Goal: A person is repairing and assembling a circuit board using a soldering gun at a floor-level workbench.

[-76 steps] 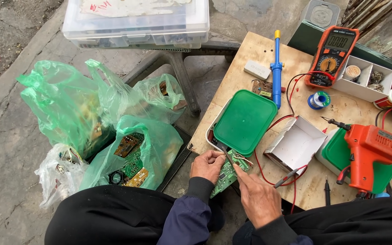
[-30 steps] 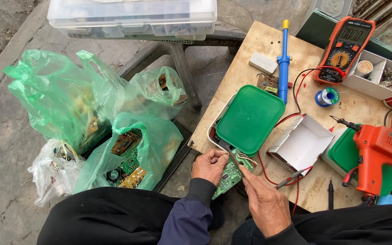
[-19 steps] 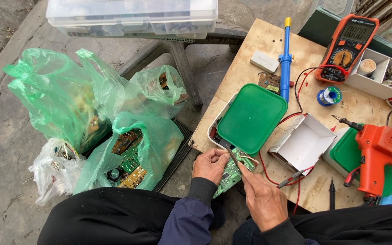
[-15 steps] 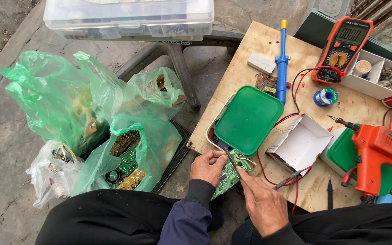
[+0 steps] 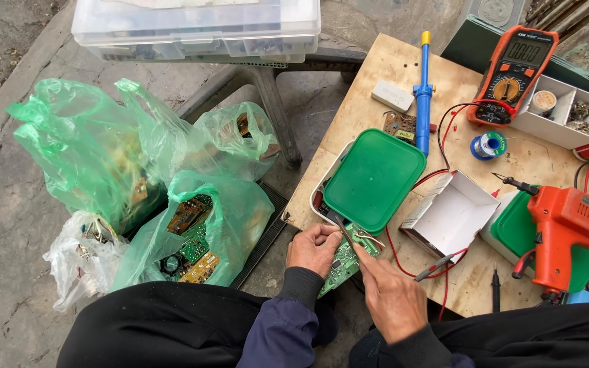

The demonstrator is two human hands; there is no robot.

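The left hand (image 5: 313, 249) grips a green circuit board (image 5: 344, 260) at the table (image 5: 383, 68) edge. The right hand (image 5: 393, 300), fingers curled, pinches a thin tool (image 5: 344, 232) against it.

A green circuit board (image 5: 344, 261) with white markings lies at the near left edge of the pale wooden desk (image 5: 383, 71). Beside it sits a green lid (image 5: 374, 178). Toward the right edge — an orange soldering gun (image 5: 567, 228), a white box (image 5: 452, 215), and an orange-and-black multimeter (image 5: 511, 71). Translucent green bags (image 5: 83, 150) cover the grey ground.

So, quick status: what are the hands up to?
Left hand grips green circuit board. Right hand works a thin tool on it. Green lid close above.
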